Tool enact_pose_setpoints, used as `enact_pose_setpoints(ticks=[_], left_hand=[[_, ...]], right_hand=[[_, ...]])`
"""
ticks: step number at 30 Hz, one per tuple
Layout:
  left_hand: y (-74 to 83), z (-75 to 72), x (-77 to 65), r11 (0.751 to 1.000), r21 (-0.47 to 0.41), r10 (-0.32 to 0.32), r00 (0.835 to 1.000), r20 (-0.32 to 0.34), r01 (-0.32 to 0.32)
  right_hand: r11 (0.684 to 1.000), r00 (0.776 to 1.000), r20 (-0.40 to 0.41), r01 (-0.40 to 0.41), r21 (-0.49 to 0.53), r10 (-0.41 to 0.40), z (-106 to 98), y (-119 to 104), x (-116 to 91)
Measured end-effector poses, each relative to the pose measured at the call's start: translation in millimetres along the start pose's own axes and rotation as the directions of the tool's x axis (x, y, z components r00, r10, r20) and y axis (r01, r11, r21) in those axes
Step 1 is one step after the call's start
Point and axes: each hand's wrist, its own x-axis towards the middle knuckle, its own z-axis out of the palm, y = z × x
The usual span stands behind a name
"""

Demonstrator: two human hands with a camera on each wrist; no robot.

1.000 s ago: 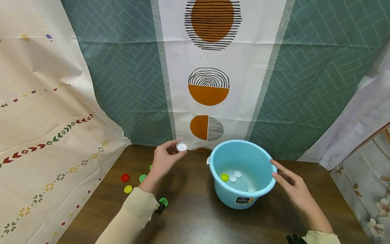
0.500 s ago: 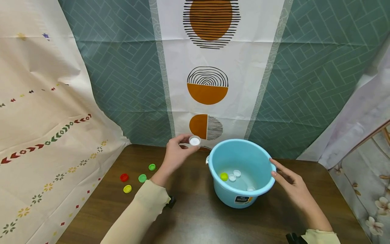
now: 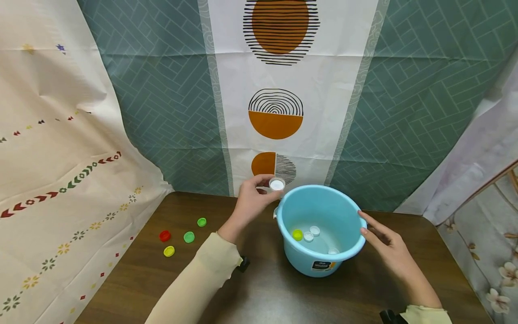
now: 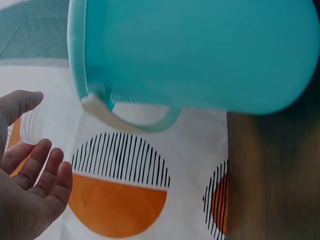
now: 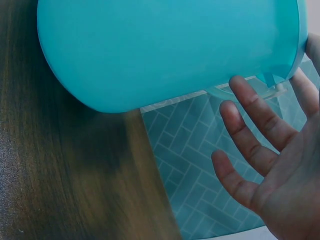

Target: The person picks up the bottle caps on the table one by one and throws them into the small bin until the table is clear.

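Note:
Between thumb and fingers my left hand [image 3: 252,201] pinches a white bottle cap [image 3: 277,185], raised beside the left rim of the light blue bucket [image 3: 319,249]. In the left wrist view the cap [image 4: 33,125] looks translucent, and the bucket's handle [image 4: 132,122] is close by. My right hand [image 3: 386,243] touches the bucket's right rim with thumb and index fingertips. Its other fingers are spread apart in the right wrist view. On the bucket's floor lie a yellow-green cap [image 3: 297,235] and several white caps [image 3: 314,231].
Left of the bucket, loose caps lie on the dark wooden table [image 3: 259,292]: one red [image 3: 164,236], one yellow [image 3: 169,251] and two green [image 3: 189,237]. A patterned cloth [image 3: 174,112] hangs behind the table, and a cream cloth [image 3: 60,180] drapes at the left.
My left hand has carried the white cap rightward and slightly up, from above the table to beside the bucket's left rim. My right hand has stayed at the rim.

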Motion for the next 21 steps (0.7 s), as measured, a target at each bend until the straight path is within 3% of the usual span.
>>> enact_pose_setpoints(ticks=[2,10,21], left_hand=[[3.0,4.6,1.6,1.000,-0.005,0.001,1.000,0.007,-0.001],[-16.6,30.8,17.8,1.000,-0.008,0.026,0.999,0.023,-0.026],[-9.4,54.3,21.8,0.995,0.003,0.100,0.992,0.072,-0.101]], right_hand=[[1.000,1.000,0.001,0.002,0.004,-0.002,0,0,0],[1.000,1.000,-0.009,0.010,0.003,-0.010,1,1,1],[1.000,1.000,-0.013,0.012,-0.008,-0.012,1,0,0]])
